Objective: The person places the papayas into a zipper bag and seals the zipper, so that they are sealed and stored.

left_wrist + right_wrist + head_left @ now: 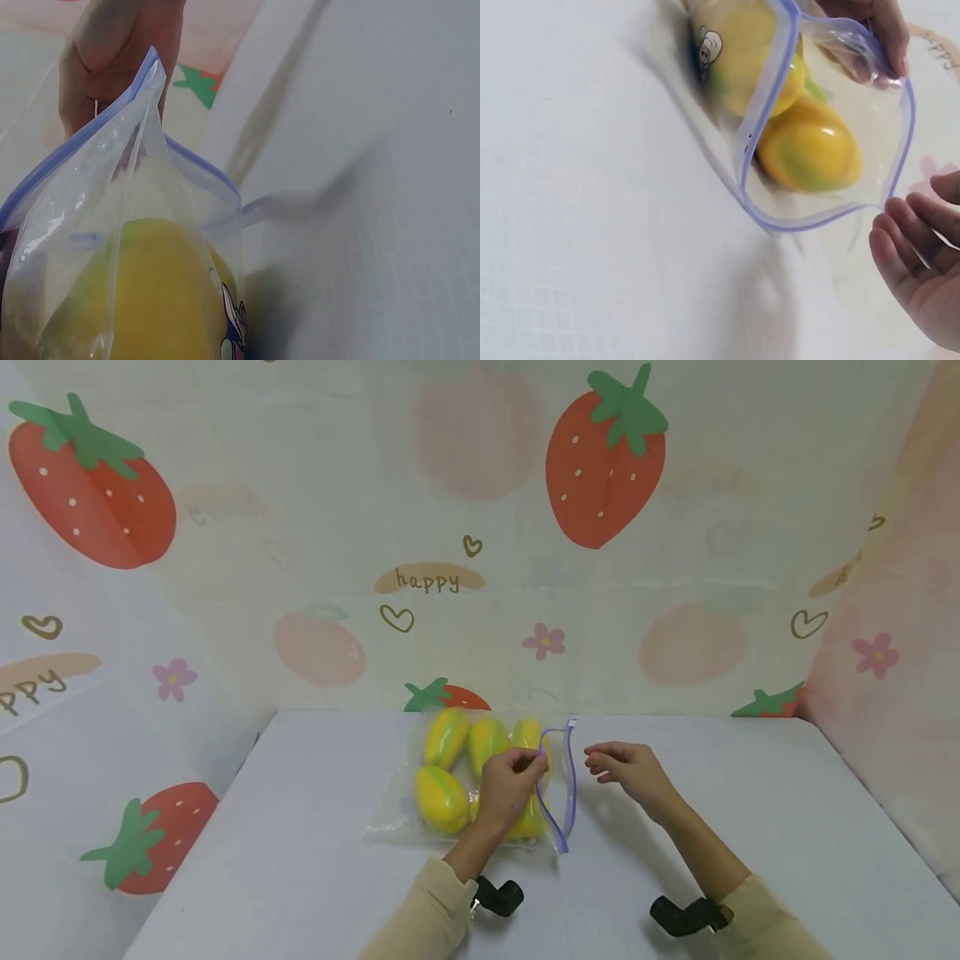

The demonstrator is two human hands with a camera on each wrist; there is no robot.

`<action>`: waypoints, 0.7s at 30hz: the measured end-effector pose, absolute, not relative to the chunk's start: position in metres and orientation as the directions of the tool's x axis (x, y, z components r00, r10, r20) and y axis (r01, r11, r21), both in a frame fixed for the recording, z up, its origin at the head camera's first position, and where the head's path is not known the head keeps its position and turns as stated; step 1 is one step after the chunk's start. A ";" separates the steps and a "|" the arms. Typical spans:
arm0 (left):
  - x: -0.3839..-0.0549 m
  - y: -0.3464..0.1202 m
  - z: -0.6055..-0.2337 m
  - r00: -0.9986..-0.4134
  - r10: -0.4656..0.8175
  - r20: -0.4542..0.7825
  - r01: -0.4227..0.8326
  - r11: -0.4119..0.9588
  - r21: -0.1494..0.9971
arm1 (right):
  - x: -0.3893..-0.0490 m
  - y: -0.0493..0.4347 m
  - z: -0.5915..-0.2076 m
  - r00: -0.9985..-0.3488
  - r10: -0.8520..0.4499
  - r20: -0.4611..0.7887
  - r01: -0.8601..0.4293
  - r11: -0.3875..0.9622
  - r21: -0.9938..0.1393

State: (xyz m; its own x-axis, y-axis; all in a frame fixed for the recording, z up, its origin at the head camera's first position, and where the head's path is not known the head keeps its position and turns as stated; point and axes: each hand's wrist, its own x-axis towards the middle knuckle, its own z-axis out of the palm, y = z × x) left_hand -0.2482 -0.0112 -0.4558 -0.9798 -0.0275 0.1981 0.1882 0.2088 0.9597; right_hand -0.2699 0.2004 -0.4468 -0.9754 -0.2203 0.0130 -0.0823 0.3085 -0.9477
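Note:
A clear zip bag (393, 828) with a purple zip edge (573, 777) lies on the table, its mouth facing right. Inside are several yellow mangoes (441, 800) with green patches. My left hand (510, 789) pinches the upper side of the bag's rim between thumb and fingers. From the right wrist view, the mouth gapes and a mango (810, 146) shows just within it. Right of the mouth, my right hand (633, 777) hovers with loosely bent fingers and holds nothing. In the left wrist view the bag partly covers that right hand (124, 60).
The white table (300, 893) runs back to a cloth wall (480, 643) printed with strawberries, hearts and flowers. More printed cloth stands at the left and right sides. A black wrist camera (501, 897) sits on the left wrist, and another black camera (682, 917) on the right.

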 end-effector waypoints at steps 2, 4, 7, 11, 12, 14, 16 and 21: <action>-0.248 -0.011 -0.456 -0.980 -0.026 0.196 0.186 0.214 0.959 | -0.272 0.199 -0.447 -0.979 -0.204 0.017 -0.078 0.299 -0.951; -0.248 -0.012 -0.456 -0.981 -0.024 0.193 0.184 0.216 0.959 | -0.275 0.198 -0.447 -0.983 -0.182 0.019 -0.073 0.291 -0.954; -0.248 -0.012 -0.456 -0.982 -0.022 0.188 0.179 0.220 0.959 | -0.281 0.196 -0.447 -0.989 -0.148 0.017 -0.058 0.281 -0.958; -0.248 -0.012 -0.457 -0.981 -0.018 0.192 0.183 0.222 0.958 | -0.288 0.193 -0.448 -0.995 -0.099 0.002 -0.029 0.267 -0.963; -0.248 -0.012 -0.457 -0.981 -0.017 0.193 0.184 0.224 0.957 | -0.291 0.193 -0.449 -0.996 -0.085 -0.003 -0.020 0.265 -0.964; -0.247 -0.012 -0.458 -0.981 -0.016 0.196 0.187 0.225 0.956 | -0.295 0.192 -0.450 -0.998 -0.063 -0.011 -0.006 0.261 -0.965; -0.247 -0.012 -0.458 -0.980 -0.015 0.198 0.190 0.225 0.956 | -0.299 0.191 -0.452 -0.999 -0.049 -0.019 0.006 0.265 -0.964; -0.247 -0.012 -0.458 -0.979 -0.014 0.203 0.194 0.226 0.954 | -0.309 0.188 -0.455 -0.998 -0.046 -0.048 0.035 0.251 -0.967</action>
